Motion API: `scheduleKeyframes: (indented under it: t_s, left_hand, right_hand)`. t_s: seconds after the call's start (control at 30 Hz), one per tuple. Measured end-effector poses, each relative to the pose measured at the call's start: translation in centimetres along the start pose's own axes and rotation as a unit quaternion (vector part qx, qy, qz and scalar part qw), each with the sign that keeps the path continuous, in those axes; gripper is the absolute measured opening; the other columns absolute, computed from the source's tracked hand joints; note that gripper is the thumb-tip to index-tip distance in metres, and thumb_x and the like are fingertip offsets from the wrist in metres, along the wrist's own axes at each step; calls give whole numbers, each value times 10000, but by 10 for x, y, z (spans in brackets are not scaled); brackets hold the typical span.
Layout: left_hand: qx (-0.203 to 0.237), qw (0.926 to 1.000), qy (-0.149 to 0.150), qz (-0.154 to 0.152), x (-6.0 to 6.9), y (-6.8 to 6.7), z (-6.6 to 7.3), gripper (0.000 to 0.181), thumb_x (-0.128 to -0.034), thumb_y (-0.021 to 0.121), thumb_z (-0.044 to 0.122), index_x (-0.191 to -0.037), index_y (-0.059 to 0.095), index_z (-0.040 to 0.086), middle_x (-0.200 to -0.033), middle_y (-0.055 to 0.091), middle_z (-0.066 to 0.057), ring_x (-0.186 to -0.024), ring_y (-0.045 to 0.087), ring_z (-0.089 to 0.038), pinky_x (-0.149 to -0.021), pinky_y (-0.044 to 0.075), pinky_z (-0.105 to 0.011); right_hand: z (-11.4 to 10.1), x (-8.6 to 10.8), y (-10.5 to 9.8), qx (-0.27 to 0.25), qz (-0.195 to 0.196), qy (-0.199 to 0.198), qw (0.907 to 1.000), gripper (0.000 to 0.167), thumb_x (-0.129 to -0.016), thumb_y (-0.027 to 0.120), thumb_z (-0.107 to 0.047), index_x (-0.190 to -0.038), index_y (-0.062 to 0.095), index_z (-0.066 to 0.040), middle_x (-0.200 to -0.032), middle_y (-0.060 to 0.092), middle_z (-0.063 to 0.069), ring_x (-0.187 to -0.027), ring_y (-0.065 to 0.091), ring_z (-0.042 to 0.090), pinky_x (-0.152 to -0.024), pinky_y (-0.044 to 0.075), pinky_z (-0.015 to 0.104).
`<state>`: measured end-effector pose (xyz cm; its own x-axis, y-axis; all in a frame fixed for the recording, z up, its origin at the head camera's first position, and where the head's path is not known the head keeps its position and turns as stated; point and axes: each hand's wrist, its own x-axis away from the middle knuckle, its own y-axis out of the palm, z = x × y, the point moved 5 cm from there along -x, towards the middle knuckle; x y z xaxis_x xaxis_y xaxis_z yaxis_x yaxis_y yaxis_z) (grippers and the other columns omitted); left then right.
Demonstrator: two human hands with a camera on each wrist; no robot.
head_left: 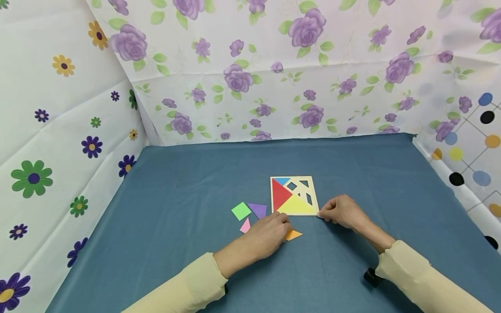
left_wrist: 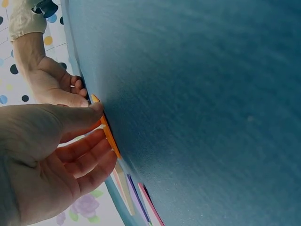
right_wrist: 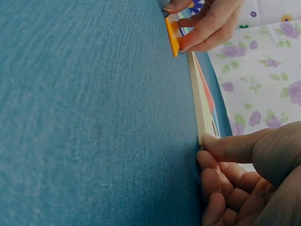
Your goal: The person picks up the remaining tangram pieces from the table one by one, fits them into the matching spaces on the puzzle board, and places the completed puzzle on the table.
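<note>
My left hand (head_left: 268, 234) pinches an orange tangram piece (head_left: 293, 235) between thumb and fingertips, at the near side of a wooden tangram board (head_left: 315, 201). In the left wrist view the orange piece (left_wrist: 110, 136) stands edge-on, low over the cloth. My right hand (head_left: 344, 211) grips the board's near right corner, thumb on its edge and the other fingers curled. A red triangle (head_left: 280, 194), a yellow triangle (head_left: 296, 206) and a blue piece (head_left: 281, 180) lie in the board; dark cutouts show at its upper right.
Left of the board lie a green square (head_left: 241, 211), a purple triangle (head_left: 258, 210) and a pink piece (head_left: 245, 226), partly behind my left hand. Blue cloth (head_left: 188, 182) covers the table. Flower-printed sheets (head_left: 270, 104) rise at the back and left; a dotted sheet (head_left: 469, 165) hangs right.
</note>
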<state>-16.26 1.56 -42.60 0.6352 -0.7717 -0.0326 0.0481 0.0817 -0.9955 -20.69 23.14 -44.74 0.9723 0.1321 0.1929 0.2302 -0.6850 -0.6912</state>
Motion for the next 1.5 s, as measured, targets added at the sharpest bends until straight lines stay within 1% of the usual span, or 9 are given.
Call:
scheduleKeyframes:
  t_s: [0.2,0.43,0.53,0.67,0.93,1.17,1.27,1.43,1.5]
  left_hand:
    - [107,9999,-57,-33,-1,0,0,165,-985,715,125,-1129,794,130,-1055,684,-4,-922,586,-119,-827,503,-187]
    - [43,10000,-23,-62,-5,-2,-1,148,-976,711,108,-1089,800,141,-960,668,8,-846,563,-111,-744,479,-191]
    - [123,9999,-41,-95,-6,-3,-1,152,-960,728,98,-1092,792,140,-962,668,11,-851,564,-110,-756,485,-196]
    - [266,9995,-88,-168,-7,-4,-2,166,-962,734,106,-1118,781,138,-974,660,11,-870,559,-113,-780,493,-191]
    - [382,9992,-21,-109,-7,-5,-1,169,-949,752,94,-1102,791,154,-932,630,15,-849,537,-109,-755,479,-181]
    - [498,9987,12,-86,-6,-6,-1,166,-936,763,78,-1084,779,153,-993,649,16,-892,564,-109,-797,505,-191]
    - [573,9983,12,-119,-6,-6,-2,145,-932,771,86,-1061,775,152,-982,650,20,-881,564,-106,-794,504,-190]
    - [701,9975,32,-84,-8,-8,-1,46,-938,780,131,-974,759,150,-898,630,43,-796,540,-78,-723,483,-181]
    - [777,9970,14,-59,-10,-10,-1,42,-938,788,159,-950,749,153,-879,628,54,-764,533,-62,-689,476,-177]
  right_hand:
    - [0,0,0,5,11,-32,10000,149,-936,764,-155,-812,797,-79,-683,673,17,-589,559,186,-526,428,341]
    - [1,0,0,6,35,-13,10000,157,-936,767,-159,-801,795,-83,-674,668,20,-585,556,185,-530,429,343]
    - [1,-1,1,11,45,6,10000,159,-934,769,-160,-798,793,-82,-670,665,20,-586,558,184,-533,433,344]
    - [2,-1,2,15,45,42,10000,162,-935,770,-162,-796,791,-82,-668,662,21,-588,558,185,-537,436,344]
    - [1,0,1,28,25,94,9999,158,-941,765,-162,-811,792,-77,-683,666,21,-600,563,186,-545,443,345]
    - [1,-1,1,40,7,132,9999,148,-940,766,-159,-822,798,-76,-686,668,21,-600,564,188,-547,444,342]
    - [1,-1,1,51,-4,186,9998,142,-938,769,-164,-831,801,-76,-688,669,19,-601,562,185,-544,440,339]
    - [1,-1,1,62,1,194,9998,148,-939,769,-169,-830,799,-74,-679,665,18,-598,561,180,-539,439,337]
    - [1,-1,1,72,8,172,9998,152,-940,768,-167,-823,796,-74,-676,664,17,-595,561,178,-537,438,338]
